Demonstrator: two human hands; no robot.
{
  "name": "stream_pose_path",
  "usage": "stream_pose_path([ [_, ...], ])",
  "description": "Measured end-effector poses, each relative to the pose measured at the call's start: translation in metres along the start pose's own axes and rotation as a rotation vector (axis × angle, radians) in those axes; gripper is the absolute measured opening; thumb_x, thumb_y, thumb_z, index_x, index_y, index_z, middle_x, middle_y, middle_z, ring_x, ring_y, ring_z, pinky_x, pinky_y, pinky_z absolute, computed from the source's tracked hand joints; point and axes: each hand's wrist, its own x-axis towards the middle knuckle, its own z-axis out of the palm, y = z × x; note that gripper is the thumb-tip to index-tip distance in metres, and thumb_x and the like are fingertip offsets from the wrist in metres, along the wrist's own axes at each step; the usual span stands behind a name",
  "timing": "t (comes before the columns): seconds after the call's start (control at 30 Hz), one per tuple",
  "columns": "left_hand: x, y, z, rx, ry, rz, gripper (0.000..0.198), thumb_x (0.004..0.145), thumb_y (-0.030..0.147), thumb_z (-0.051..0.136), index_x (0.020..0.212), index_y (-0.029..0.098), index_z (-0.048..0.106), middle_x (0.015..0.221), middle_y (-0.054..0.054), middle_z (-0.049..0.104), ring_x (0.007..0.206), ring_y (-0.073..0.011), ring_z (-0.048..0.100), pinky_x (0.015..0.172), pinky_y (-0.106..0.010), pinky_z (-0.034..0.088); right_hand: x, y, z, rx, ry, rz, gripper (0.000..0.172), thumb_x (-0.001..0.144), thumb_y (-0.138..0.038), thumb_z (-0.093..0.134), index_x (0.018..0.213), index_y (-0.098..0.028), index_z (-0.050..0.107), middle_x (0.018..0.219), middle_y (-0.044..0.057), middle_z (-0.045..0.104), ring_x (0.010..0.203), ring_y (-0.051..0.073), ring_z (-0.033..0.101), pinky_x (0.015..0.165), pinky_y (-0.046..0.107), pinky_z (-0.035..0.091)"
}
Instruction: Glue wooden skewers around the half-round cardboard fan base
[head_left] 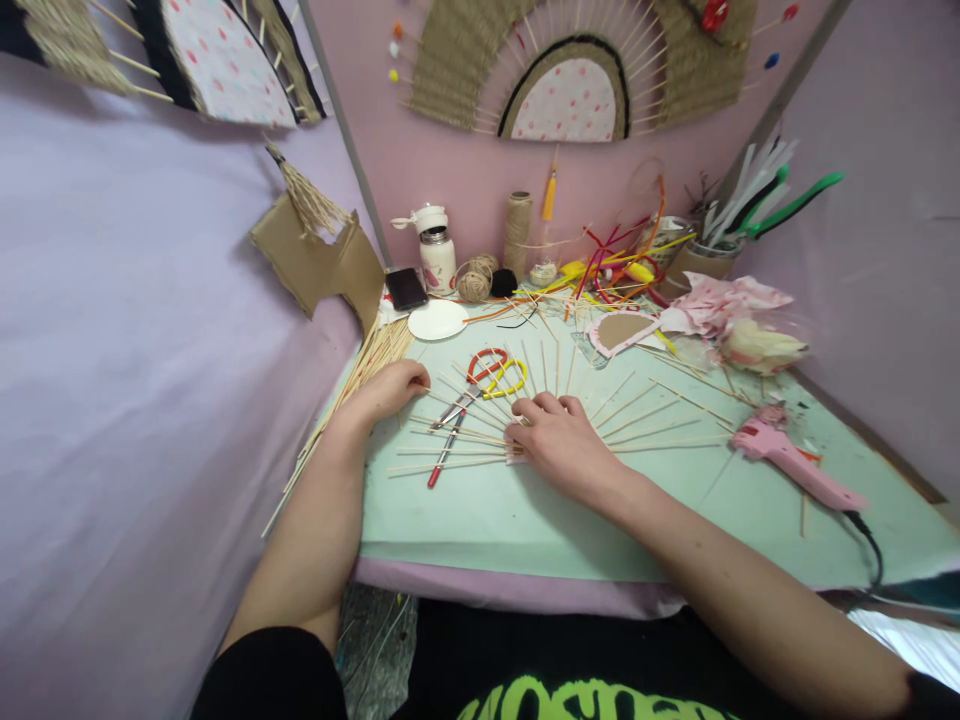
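Note:
Thin wooden sticks (652, 420) fan out in a half circle on the pale green table (450, 530). My right hand (559, 435) rests over the middle of the fan, its curled fingers pressing on the small base piece (516, 453) where the sticks meet; most of that piece is covered. At the fan's left side my left hand (405, 385) pinches the outer end of one stick between thumb and fingers. Scissors with red and yellow handles (487, 378) lie among the left sticks, beside a red-ended pen (444, 455).
A pink glue gun (799, 465) lies at the right, its cord running off the edge. Loose sticks (367, 370) are piled at the left. A bottle (437, 262), phone (406, 289), twine (475, 280), pipe cleaners (607, 265) and pliers (795, 205) stand or lie behind.

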Motion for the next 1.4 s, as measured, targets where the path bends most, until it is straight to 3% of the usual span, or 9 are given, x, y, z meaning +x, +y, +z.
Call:
stream_pose_path([
  [0.9,-0.001,0.001,-0.001,0.011,-0.006,-0.002,0.014,0.078,0.024,0.055,0.082,0.018,0.067,0.09,-0.005,0.069,0.084,-0.0202,0.06,0.076,-0.029,0.045,0.0,-0.001,-0.003,-0.002,-0.024,0.004,0.017,0.092,-0.02,0.054,0.092,-0.024,0.07,0.117,0.007,0.061,0.106,0.024,0.045,0.081,0.038,0.027],
  [1.07,-0.002,0.007,-0.004,0.02,-0.01,-0.026,0.015,0.077,0.024,0.055,0.082,0.019,0.069,0.089,-0.005,0.07,0.084,-0.0204,0.061,0.077,-0.029,0.046,0.001,0.001,0.002,0.01,0.007,0.007,0.018,0.092,-0.019,0.053,0.093,-0.025,0.07,0.123,0.007,0.059,0.109,0.025,0.044,0.082,0.038,0.027],
  [1.27,-0.002,0.009,-0.006,0.01,-0.017,-0.048,0.013,0.077,0.021,0.057,0.083,0.019,0.068,0.092,-0.004,0.07,0.086,-0.0204,0.061,0.078,-0.029,0.045,-0.002,0.005,0.002,0.061,0.085,0.067,0.025,0.095,-0.016,0.046,0.11,-0.023,0.065,0.13,0.008,0.058,0.11,0.025,0.044,0.083,0.038,0.028],
  [1.4,-0.002,0.006,-0.004,0.012,-0.007,-0.043,0.014,0.077,0.021,0.057,0.087,0.019,0.068,0.093,-0.004,0.07,0.087,-0.0203,0.061,0.079,-0.029,0.046,-0.008,0.01,-0.002,0.076,0.089,0.119,0.026,0.094,-0.014,0.046,0.108,-0.022,0.066,0.13,0.007,0.059,0.11,0.025,0.044,0.083,0.039,0.028],
])
